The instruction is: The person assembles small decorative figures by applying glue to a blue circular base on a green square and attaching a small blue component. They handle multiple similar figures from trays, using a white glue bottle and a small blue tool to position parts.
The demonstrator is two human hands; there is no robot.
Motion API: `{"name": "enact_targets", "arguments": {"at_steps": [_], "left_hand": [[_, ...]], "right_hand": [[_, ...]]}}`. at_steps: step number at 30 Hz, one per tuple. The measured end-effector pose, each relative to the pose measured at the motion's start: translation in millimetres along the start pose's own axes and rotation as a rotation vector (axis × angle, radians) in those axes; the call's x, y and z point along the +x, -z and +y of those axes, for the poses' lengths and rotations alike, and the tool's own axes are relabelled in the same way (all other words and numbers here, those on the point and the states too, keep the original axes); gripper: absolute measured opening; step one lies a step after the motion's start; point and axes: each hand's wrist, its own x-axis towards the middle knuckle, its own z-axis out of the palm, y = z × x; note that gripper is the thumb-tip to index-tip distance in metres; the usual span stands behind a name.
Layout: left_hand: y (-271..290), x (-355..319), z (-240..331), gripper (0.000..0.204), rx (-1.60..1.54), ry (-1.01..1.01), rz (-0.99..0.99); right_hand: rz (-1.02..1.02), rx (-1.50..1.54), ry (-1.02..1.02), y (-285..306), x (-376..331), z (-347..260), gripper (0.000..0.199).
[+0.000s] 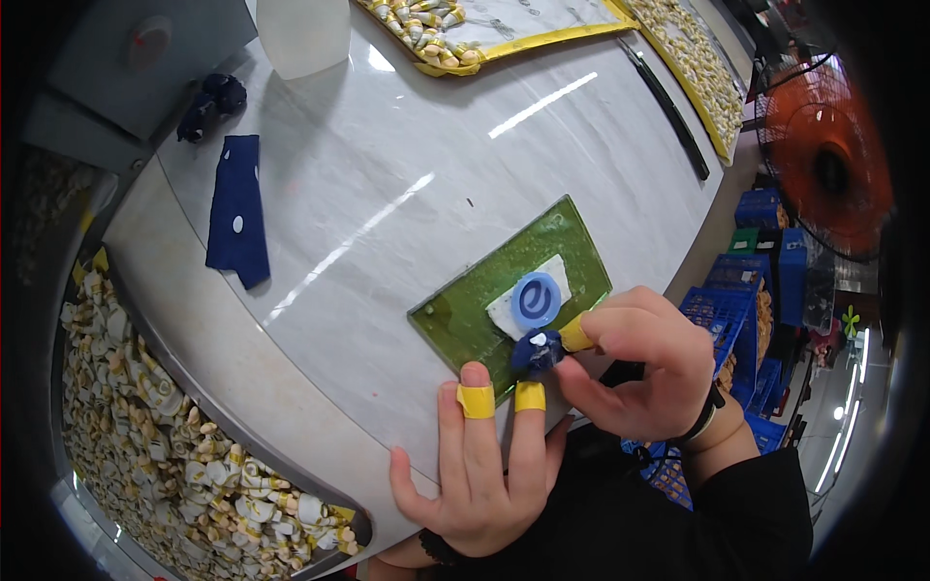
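On the table (368,300) lies a green glass plate (455,308) with a small white pad (502,315) on it. A round light-blue silicone mold (536,300) with a curved recess rests on that pad. My right hand (649,363) is closed in a pinch on a dark blue, putty-like lump (536,354) just below the mold; yellow tape wraps one of its fingers. My left hand (489,474) is open, fingers stretched toward the plate's near edge. Two of its fingers carry yellow tape, and the lump hides one taped fingertip.
At left are a dark blue flat sheet (237,213) and a crumpled dark blue piece (215,102). A deep tray (223,407) of small pieces stands lower left. Yellow-edged trays (552,44), a black pen-like tool (668,111), an orange fan (823,160) and blue crates (727,290) lie beyond.
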Motion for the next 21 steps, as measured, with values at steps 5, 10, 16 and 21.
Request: {"name": "enact_targets", "arguments": {"at_steps": [5,10,16,21], "left_hand": [[0,0,0,0.027,0.003,-0.006,0.022],[-1,-2,-2,0.027,0.015,-0.022,0.025],[-3,-3,-1,0.027,0.000,-0.015,0.049],[1,-3,-3,0.027,-0.007,-0.023,-0.009]], "right_hand": [[-0.136,-0.231,0.261,9,11,0,0.034],[-0.100,-0.219,0.283,-1,12,1,0.035],[-0.081,-0.198,0.200,-6,14,-2,0.025],[-0.041,-0.009,0.342,-4,10,5,0.013]]}}
